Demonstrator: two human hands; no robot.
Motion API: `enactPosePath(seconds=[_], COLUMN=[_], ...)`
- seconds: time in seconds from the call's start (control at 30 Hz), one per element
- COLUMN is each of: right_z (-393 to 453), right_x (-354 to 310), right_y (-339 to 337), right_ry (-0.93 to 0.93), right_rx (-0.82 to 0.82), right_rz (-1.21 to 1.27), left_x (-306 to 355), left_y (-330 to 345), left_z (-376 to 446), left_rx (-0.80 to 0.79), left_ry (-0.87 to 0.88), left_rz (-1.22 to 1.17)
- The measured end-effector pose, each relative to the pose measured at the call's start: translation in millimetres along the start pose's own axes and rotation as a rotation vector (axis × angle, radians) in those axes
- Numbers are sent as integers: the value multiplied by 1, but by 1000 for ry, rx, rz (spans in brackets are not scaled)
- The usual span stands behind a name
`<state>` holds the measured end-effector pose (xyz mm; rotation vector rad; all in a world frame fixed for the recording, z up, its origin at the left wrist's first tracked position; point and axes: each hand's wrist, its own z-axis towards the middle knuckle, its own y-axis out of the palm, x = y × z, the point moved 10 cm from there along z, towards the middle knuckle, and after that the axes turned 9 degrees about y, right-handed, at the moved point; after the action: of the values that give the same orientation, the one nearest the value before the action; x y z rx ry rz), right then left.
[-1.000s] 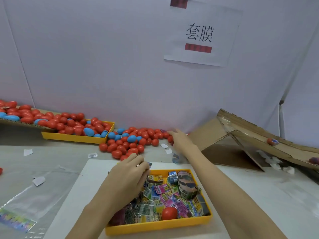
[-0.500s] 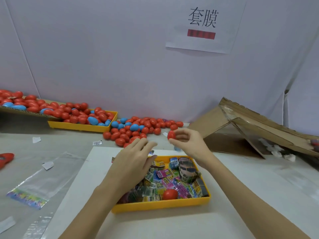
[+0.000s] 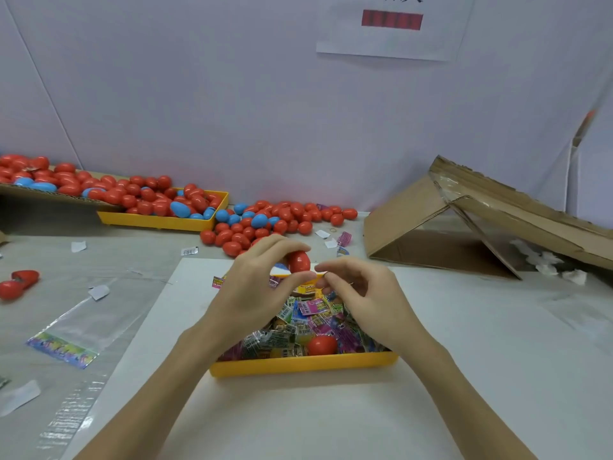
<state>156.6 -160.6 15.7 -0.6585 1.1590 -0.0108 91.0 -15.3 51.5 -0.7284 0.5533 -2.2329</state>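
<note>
The table [image 3: 497,327] runs to the wall, and the widest bare stretch lies right of the hands, short of the tipped cardboard box [image 3: 414,224] whose open side faces the centre. A white board [image 3: 298,410] covers the near middle – its front half is free. On it sits the near yellow tray [image 3: 298,363], full of small printed packets [image 3: 311,310] with one red egg lying near its front wall. A far yellow tray [image 3: 159,221] and a spill of loose eggs [image 3: 282,217] crowd the back edge.

The left hand [image 3: 255,293] pinches a red egg [image 3: 299,261] between thumb and fingertips, above the near tray's back rim. The right hand [image 3: 368,297] is curled just beside it – whether it pinches anything, I cannot tell.

The wall sign [image 3: 391,38] shows a red bar; its characters are cut off. The packets' print and barcodes are too small to read.
</note>
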Motion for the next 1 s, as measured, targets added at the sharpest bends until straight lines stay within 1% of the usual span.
enactPosePath(seconds=[0.07,0.17,0.2,0.27,0.37,0.43,0.63,0.73,1.0], right_z=[-1,3,5,6,5,4,5,7,3], right_x=[-4,2,5,6,3,4,6,6,4], right_y=[8,35,41,46,49,50,47,47,38], right_ry=[-85,-92,-81,-85,-134,-134,-69,-38,-27], right_rx=[28,-91,-117,-135,-129,-123,-129,-155,-74], right_rz=[-241,-549,-631,-694,-710,-701,-626,-582,-455], left_x=[-7,-11,-12,-14,-16,-17,-19,-25,-31], left_y=[-2,-2,-1,0,4,6,11,12,10], left_z=[0,0,0,-1,-3,-4,-6,-7,-10], left_rx=[-17,-12,-7,-1,-23,-42,-55,-34,-25], left_ry=[-17,-35,-47,-75,-78,-85,-116,-175,-253], left_rz=[7,-16,-39,-82,-101,-101,-118,-172,-201])
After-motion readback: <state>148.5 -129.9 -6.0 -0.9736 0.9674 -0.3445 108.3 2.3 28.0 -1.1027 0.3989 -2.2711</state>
